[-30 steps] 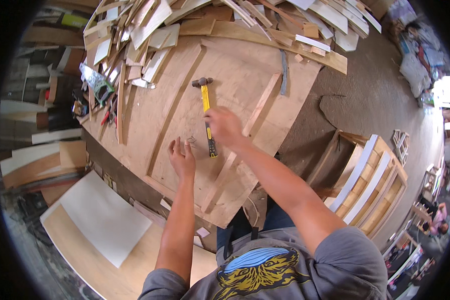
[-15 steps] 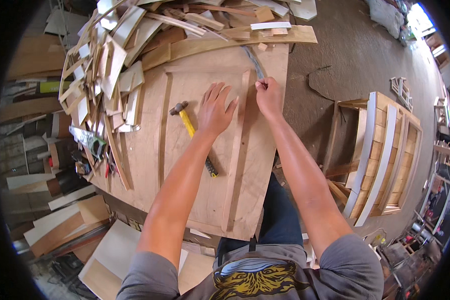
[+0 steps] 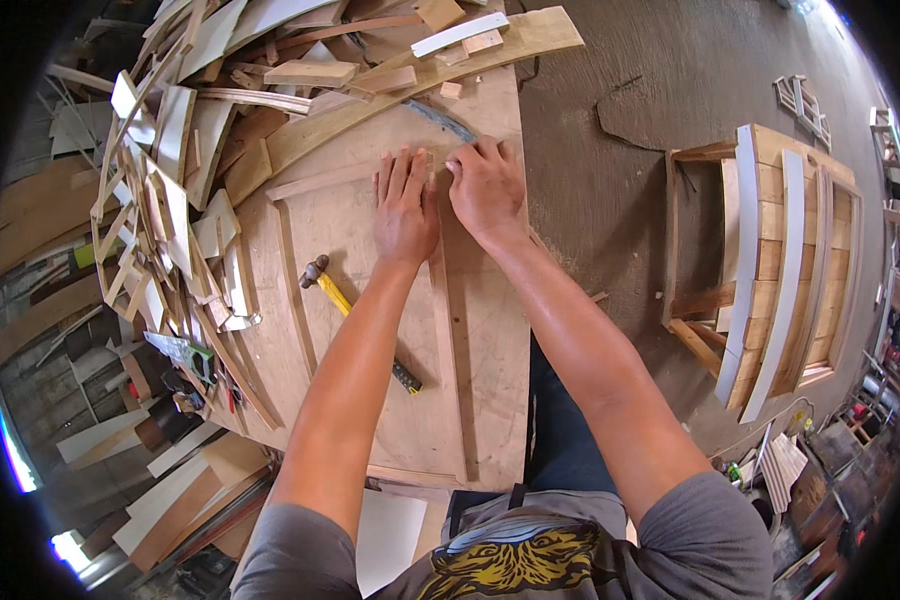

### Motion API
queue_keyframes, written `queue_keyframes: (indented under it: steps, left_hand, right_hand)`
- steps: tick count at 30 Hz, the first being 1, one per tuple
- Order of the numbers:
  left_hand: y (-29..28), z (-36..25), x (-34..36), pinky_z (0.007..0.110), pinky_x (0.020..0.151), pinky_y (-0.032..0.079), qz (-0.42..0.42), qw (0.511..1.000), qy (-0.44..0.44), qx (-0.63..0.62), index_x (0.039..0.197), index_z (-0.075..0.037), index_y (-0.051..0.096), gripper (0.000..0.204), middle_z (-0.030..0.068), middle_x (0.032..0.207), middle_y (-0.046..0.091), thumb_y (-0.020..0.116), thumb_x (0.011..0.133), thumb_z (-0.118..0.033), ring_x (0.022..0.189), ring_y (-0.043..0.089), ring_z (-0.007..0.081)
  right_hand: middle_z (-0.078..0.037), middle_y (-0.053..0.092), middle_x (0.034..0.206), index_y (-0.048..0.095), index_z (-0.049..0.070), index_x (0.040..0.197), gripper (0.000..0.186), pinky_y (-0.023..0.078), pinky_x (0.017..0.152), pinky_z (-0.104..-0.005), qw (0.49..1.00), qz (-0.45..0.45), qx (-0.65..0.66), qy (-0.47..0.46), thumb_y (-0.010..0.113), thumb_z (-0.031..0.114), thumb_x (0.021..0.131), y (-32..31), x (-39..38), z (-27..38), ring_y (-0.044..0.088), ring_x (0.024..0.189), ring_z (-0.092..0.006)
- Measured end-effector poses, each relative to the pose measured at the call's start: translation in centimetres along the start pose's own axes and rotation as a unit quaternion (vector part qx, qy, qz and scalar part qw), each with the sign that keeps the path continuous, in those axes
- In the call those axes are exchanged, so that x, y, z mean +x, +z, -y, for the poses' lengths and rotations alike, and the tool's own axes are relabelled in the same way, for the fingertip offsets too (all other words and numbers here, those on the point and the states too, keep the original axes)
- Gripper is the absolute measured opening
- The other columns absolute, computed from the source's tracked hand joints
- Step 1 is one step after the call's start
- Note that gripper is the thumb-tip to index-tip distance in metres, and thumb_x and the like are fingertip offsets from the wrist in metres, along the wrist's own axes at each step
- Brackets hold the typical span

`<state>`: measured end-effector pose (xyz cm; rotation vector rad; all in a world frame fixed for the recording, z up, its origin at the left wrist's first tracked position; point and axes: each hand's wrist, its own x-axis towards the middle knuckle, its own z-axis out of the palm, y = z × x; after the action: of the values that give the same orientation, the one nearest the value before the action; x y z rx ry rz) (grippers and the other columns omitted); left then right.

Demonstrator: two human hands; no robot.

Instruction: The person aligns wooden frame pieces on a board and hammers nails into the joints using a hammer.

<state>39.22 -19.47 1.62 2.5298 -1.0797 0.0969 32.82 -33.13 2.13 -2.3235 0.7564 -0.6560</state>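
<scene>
My left hand [image 3: 406,208] lies with outstretched fingers over the upper end of a narrow wooden strip [image 3: 448,360] on a flat wooden panel [image 3: 370,440]. Just right of it, my right hand [image 3: 488,190] is closed, fingers curled down near the panel's right edge; whatever it pinches is hidden. A grey-blue, crumpled strip of material [image 3: 440,120] reaches the right fingertips; I cannot tell if they touch it. Left of my left forearm rests a hammer [image 3: 332,293] with a yellow and black handle, partly covered by that arm.
Scrap wood [image 3: 185,150] is heaped on the panel's far left, with a long curved board [image 3: 370,105] along it. A handsaw [image 3: 175,348] lies at the left edge. On the floor to the right stands a slatted wooden frame [image 3: 790,270].
My view has shifted, so the panel appears further left. My right hand has come closer to my left, which now lies over the strip's upper end. The hammer stays lying on the panel.
</scene>
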Motion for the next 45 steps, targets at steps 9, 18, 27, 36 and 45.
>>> queue_keyframes:
  steps: [9,18,27,36,45]
  left_hand:
    - [0.2,0.1,-0.3,0.058,0.126,0.026,-0.005,1.0,-0.014,-0.02,0.153,-0.014,0.059,0.045,0.0137,0.163,0.048,0.048,0.111,-0.028,0.155,0.036,0.0413]
    - [0.2,0.5,-0.3,0.058,0.127,0.025,-0.015,0.999,-0.004,-0.028,0.152,-0.014,0.06,0.045,0.0134,0.161,0.05,0.048,0.111,-0.028,0.154,0.037,0.0408]
    - [0.2,0.4,-0.3,0.059,0.127,0.026,-0.019,0.999,-0.006,-0.032,0.151,-0.015,0.061,0.045,0.0131,0.16,0.052,0.049,0.11,-0.028,0.154,0.038,0.0412]
    - [0.0,0.2,-0.2,0.061,0.124,0.03,-0.028,0.999,0.002,-0.027,0.149,-0.015,0.063,0.043,0.0124,0.158,0.054,0.051,0.109,-0.027,0.152,0.04,0.0427]
    - [-0.1,0.0,-0.2,0.061,0.125,0.029,-0.032,0.999,-0.004,-0.03,0.15,-0.016,0.062,0.044,0.0115,0.158,0.053,0.051,0.109,-0.027,0.152,0.04,0.0418]
  right_hand:
    - [-0.005,0.067,0.103,0.073,0.013,0.09,0.007,0.047,0.084,-0.0469,1.0,0.007,-0.01,0.004,0.076,0.017,0.086,0.3,-0.1,0.3,0.06,0.102,-0.031]
    - [-0.003,0.066,0.1,0.071,0.017,0.089,0.004,0.046,0.084,-0.0463,1.0,-0.013,-0.024,0.008,0.074,0.018,0.088,1.1,0.0,0.5,0.061,0.098,-0.0302]
    - [-0.003,0.065,0.101,0.07,0.015,0.089,0.004,0.045,0.084,-0.0471,0.999,0.002,-0.035,-0.017,0.073,0.016,0.088,1.3,0.1,0.4,0.06,0.1,-0.0301]
    - [-0.003,0.064,0.101,0.067,0.014,0.09,0.005,0.045,0.084,-0.0466,0.999,0.019,-0.03,-0.033,0.072,0.014,0.09,1.1,0.3,0.7,0.06,0.102,-0.0294]
    - [-0.004,0.064,0.099,0.066,0.013,0.091,0.006,0.045,0.085,-0.0451,0.997,0.028,-0.05,-0.052,0.071,0.013,0.087,1.4,0.4,0.7,0.06,0.103,-0.0284]
